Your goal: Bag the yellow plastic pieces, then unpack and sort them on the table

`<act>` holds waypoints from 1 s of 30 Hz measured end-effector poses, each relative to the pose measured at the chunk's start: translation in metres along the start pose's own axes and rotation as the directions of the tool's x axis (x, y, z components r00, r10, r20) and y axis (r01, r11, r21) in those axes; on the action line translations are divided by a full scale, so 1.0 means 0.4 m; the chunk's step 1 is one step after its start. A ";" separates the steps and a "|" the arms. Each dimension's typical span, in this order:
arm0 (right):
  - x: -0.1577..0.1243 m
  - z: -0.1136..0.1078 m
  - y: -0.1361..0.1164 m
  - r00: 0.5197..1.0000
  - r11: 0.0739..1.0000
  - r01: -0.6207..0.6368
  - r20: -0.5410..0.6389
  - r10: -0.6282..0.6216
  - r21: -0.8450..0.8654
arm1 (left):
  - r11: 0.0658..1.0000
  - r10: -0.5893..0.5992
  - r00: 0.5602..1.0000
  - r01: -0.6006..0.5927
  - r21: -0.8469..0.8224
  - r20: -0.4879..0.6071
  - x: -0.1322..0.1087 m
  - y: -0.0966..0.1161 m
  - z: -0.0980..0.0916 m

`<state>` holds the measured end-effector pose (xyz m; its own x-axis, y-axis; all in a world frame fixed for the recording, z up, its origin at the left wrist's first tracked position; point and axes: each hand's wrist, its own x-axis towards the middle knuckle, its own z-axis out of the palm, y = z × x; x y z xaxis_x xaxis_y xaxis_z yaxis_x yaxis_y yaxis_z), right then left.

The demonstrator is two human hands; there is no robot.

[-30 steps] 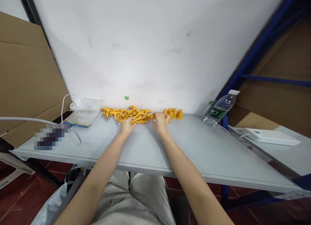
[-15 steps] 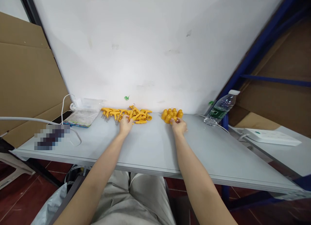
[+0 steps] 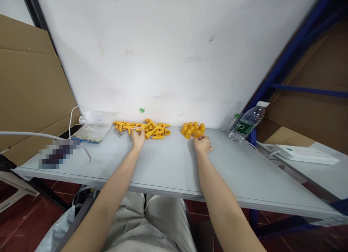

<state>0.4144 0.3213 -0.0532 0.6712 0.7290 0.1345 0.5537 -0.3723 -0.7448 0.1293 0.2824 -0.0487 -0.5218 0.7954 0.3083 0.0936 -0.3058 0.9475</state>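
Observation:
Yellow plastic pieces, some with metal screws, lie in a pile [image 3: 155,130] near the wall. My left hand [image 3: 138,137] is at the left part of this pile, its fingers closed on a yellow piece with a metal screw. Several yellow cups [image 3: 188,133] stand upside down in a group to the right. At the front right of that group is my right hand [image 3: 202,143], its fingers curled by the nearest cup; whether they grip anything is hidden.
On the left lie a clear plastic bag [image 3: 94,130], a white cable and a blurred dark object. A water bottle [image 3: 248,122] leans at the right, with a white power strip [image 3: 306,154] beyond it. A white wall rises behind.
My left hand has moved slightly left, and a yellow piece with a screw shows at its fingers. My right hand has drawn slightly back and right from the cups.

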 end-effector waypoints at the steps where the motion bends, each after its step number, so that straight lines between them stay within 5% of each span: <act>1: 0.001 0.002 0.001 1.000 1.000 0.001 -0.002 -0.001 -0.008 | 1.000 -0.018 1.000 0.018 -0.004 0.009 -0.002 0.001 0.000; 14: 0.022 0.053 0.036 0.977 0.978 0.206 0.051 -0.207 0.019 | 0.975 -0.021 0.997 0.004 0.221 0.075 -0.022 0.031 -0.005; 18: 0.016 0.058 0.035 0.967 0.967 0.251 0.034 -0.252 0.034 | 0.958 0.069 0.997 -0.071 0.278 0.018 -0.017 0.044 -0.012; 24: 0.025 0.071 0.049 0.958 0.956 0.286 -0.007 -0.286 0.071 | 0.852 0.106 0.991 -0.048 0.521 -0.082 0.046 0.069 -0.038; 30: 0.027 0.072 0.051 0.954 0.952 0.300 -0.004 -0.300 0.058 | 0.681 0.177 0.984 -0.139 0.719 0.022 0.132 0.044 -0.098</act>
<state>0.4188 0.3382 -0.0859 0.4757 0.8050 0.3546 0.7000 -0.1023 -0.7068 0.0701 0.2985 -0.0189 -0.4780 0.7401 0.4730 0.7457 0.0574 0.6639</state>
